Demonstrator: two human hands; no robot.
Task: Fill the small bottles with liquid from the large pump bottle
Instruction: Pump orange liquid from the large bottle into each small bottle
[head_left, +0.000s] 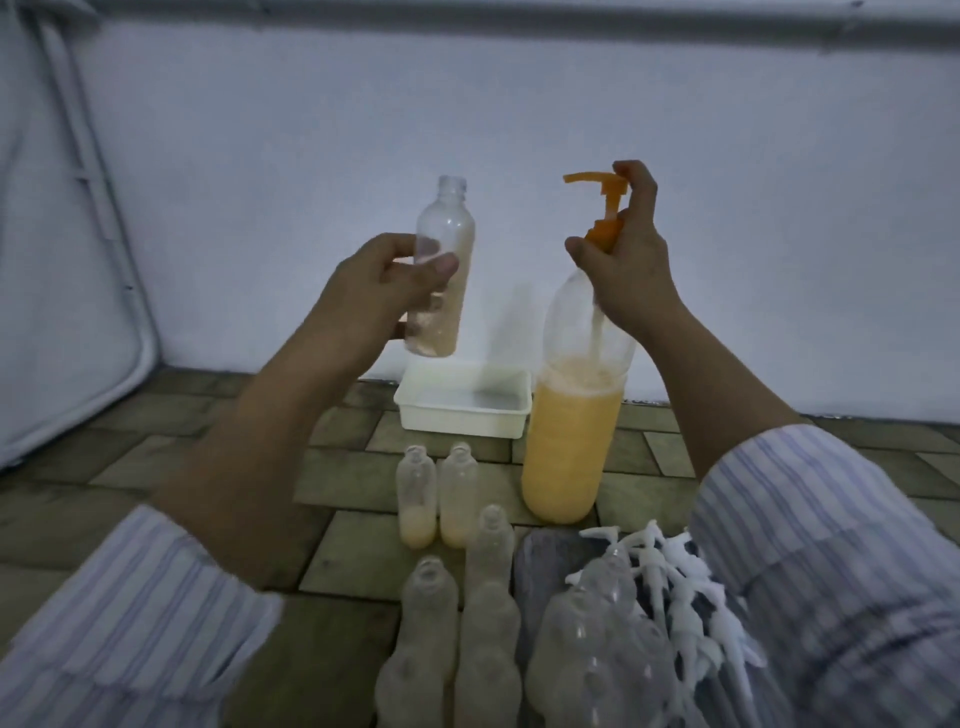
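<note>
left hand (379, 283) clamped on small bottle (441, 270), raised | right hand (626, 249) gripping orange pump (602, 208) of large pump bottle (571, 415) | white tray (462, 410) by wall edge | open floor (156, 467) left

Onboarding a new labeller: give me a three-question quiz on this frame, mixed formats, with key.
1. True or false: the left hand holds a small clear plastic bottle with no cap.
2. The spout of the orange pump head points toward: A) the held bottle, B) the person's right.
3. Fill in: the white rectangular plastic tub sits ___ the large clear bottle of orange liquid, seen from the camera.

Key: 1 true; 2 A; 3 left of.
</note>
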